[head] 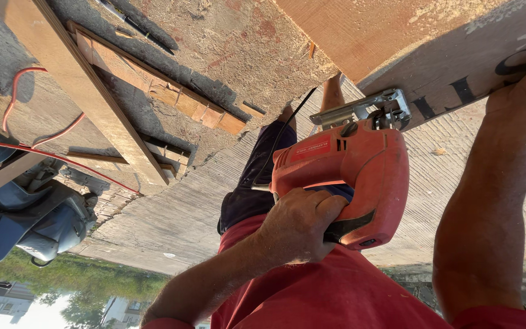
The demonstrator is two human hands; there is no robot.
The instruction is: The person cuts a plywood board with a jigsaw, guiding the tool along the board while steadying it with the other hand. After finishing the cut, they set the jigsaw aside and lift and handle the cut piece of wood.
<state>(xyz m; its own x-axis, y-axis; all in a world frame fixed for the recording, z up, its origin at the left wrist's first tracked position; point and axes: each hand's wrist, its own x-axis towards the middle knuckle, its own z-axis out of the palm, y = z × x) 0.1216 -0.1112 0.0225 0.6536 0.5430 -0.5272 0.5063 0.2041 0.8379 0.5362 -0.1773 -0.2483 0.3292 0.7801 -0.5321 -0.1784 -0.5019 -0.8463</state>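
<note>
The left hand (299,228) is clenched round the handle of the red plastic jigsaw (348,176). Its metal shoe meets the lettered brown wooden board (458,67) at one o'clock. The right hand (522,91), at two o'clock, bears on that board, its fingers hidden, so I cannot tell its grip. Sawing seems to be in hand, and it calls for steady bracing.
</note>
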